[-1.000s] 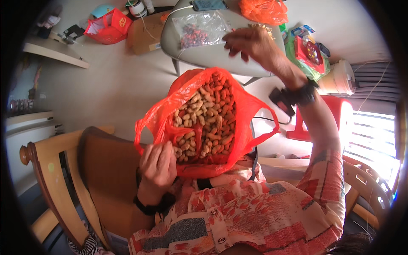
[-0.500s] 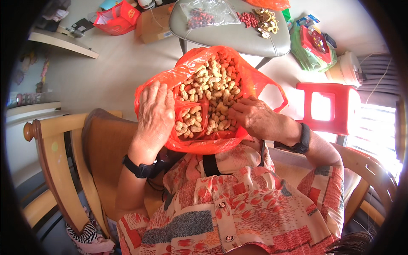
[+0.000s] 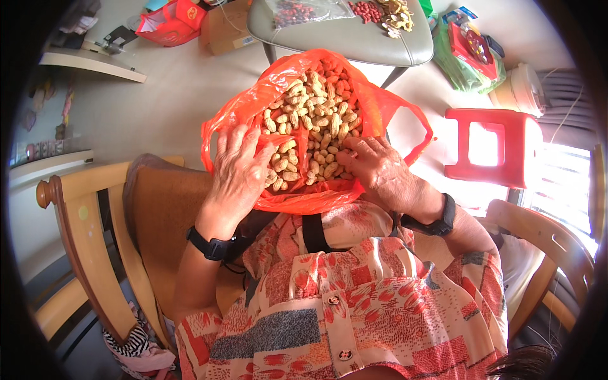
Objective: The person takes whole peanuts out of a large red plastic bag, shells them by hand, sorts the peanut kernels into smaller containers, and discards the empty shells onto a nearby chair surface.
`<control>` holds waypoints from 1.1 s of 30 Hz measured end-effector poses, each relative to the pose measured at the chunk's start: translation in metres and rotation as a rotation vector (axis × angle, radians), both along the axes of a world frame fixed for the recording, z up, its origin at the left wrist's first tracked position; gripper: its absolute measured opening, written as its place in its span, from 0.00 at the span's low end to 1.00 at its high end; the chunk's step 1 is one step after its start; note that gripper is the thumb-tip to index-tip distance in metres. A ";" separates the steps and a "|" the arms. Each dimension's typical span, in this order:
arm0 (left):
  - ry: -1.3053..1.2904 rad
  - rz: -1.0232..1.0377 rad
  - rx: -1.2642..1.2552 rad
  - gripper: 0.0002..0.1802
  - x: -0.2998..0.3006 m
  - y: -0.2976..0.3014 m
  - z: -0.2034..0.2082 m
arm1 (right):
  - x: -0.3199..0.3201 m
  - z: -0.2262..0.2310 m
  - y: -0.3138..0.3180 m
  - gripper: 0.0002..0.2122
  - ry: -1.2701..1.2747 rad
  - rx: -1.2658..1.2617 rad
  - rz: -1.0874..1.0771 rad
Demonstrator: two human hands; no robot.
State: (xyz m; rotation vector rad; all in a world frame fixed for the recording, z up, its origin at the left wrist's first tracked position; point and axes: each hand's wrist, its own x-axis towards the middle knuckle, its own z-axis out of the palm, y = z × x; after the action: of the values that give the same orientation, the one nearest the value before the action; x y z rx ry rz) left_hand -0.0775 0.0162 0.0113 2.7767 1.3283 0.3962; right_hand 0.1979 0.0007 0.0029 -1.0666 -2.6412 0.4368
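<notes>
An orange-red plastic bag point(image 3: 285, 202) stands wide open above my lap, holding many unshelled peanuts point(image 3: 316, 117). A fold of the bag runs between the peanuts, parting a small group at the near left from the larger heap. My left hand point(image 3: 237, 168) rests over the bag's left rim, fingers stretched out and the thumb side beside the small group. At the right side of the bag, my right hand point(image 3: 383, 168) has bent fingers among the peanuts near the rim; whatever its fingertips hold is hidden. The bag's loose handle point(image 3: 425, 136) loops out beyond that hand.
Ahead stands a grey padded stool point(image 3: 329, 44) bearing a clear bag of red kernels point(image 3: 304, 11), loose kernels point(image 3: 365, 11) and shells point(image 3: 396, 16). To the right is a red plastic stool point(image 3: 456, 149). Wooden chairs point(image 3: 85, 215) flank me. A red bag point(image 3: 171, 24) and cardboard box point(image 3: 228, 28) sit farther off.
The bag's far rim has risen in the view. My left hand's fingers have spread and its thumb side moved inward; my right hand has shifted slightly and its fingers have lifted a little.
</notes>
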 end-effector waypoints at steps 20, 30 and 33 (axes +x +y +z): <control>0.054 0.036 0.012 0.11 0.007 -0.025 -0.003 | 0.008 -0.009 -0.012 0.21 0.015 -0.031 0.007; -0.026 0.127 -0.007 0.09 -0.001 -0.037 -0.003 | 0.007 -0.010 -0.011 0.23 -0.011 -0.004 -0.005; -0.052 0.092 0.012 0.11 0.004 -0.032 -0.002 | 0.008 -0.011 -0.012 0.24 -0.032 0.016 -0.016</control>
State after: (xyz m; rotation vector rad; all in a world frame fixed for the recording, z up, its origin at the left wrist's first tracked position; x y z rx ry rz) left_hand -0.0734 -0.0159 0.0095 2.7024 1.4505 0.4781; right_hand 0.2060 -0.0116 -0.0084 -1.0981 -2.6572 0.3976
